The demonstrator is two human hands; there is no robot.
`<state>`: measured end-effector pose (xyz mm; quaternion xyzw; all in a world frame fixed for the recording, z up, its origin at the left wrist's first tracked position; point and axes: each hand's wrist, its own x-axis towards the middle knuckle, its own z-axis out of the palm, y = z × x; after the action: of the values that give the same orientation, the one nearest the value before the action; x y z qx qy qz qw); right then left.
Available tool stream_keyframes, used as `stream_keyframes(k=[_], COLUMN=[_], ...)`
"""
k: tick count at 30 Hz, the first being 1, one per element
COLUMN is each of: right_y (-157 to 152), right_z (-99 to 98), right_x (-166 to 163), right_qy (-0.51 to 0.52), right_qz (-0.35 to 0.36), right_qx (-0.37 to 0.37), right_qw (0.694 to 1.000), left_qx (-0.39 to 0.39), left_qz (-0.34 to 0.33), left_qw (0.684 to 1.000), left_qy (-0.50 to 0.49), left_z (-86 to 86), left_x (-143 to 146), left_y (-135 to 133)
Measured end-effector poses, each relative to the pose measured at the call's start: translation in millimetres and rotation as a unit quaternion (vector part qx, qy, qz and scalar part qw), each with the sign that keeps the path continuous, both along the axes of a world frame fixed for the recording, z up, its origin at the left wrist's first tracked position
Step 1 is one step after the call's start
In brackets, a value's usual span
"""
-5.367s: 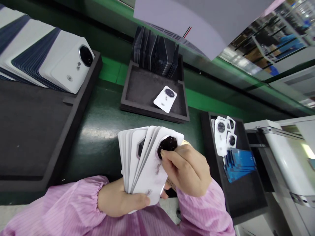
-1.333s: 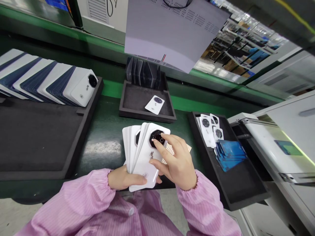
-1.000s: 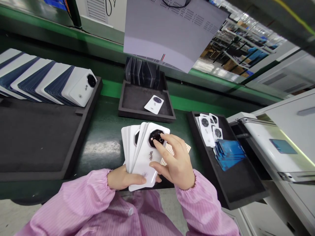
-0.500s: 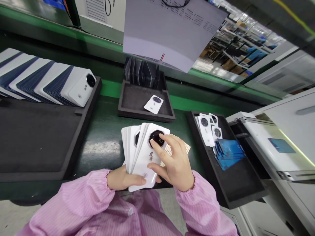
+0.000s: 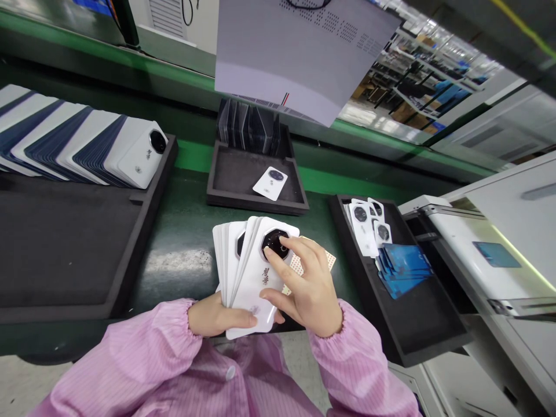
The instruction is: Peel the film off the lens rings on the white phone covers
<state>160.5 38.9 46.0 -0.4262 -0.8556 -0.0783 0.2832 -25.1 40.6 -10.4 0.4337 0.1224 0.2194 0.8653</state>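
A fanned stack of white phone back panels (image 5: 248, 292) is in my left hand (image 5: 217, 315), its thumb lying across the lower end of the front panel. That front panel carries a round black camera area and dark lettering. Over it is my right hand (image 5: 310, 284), fingers apart, with index and middle fingertips at the black camera area and the thumb near the panel's face. Behind my right hand a pale sheet with rows of small reddish dots (image 5: 330, 260) partly shows; the rest of it is hidden.
On the left, a dark foam tray (image 5: 65, 249) holds a row of white panels (image 5: 141, 153). The middle tray (image 5: 256, 200) has dark upright sheets (image 5: 249, 130) and a white card (image 5: 271, 183). On the right, another tray (image 5: 428, 318) contains white cards (image 5: 364, 229) and blue film pieces (image 5: 402, 269).
Both hands and the stack look nearly the same as before. The whole view has shifted very slightly.
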Motion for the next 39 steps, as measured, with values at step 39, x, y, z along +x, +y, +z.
stream_keyframes(k=[39], right_y=[-18], right_z=[6.6], right_x=[10], right_qy=[0.127], right_qz=[0.021], right_qx=[0.043], right_qw=[0.991], left_qx=[-0.061], left_qz=[0.022], left_qw=[0.998], left_qy=[-0.022], left_z=[1.3], left_x=[-1], left_y=[-1])
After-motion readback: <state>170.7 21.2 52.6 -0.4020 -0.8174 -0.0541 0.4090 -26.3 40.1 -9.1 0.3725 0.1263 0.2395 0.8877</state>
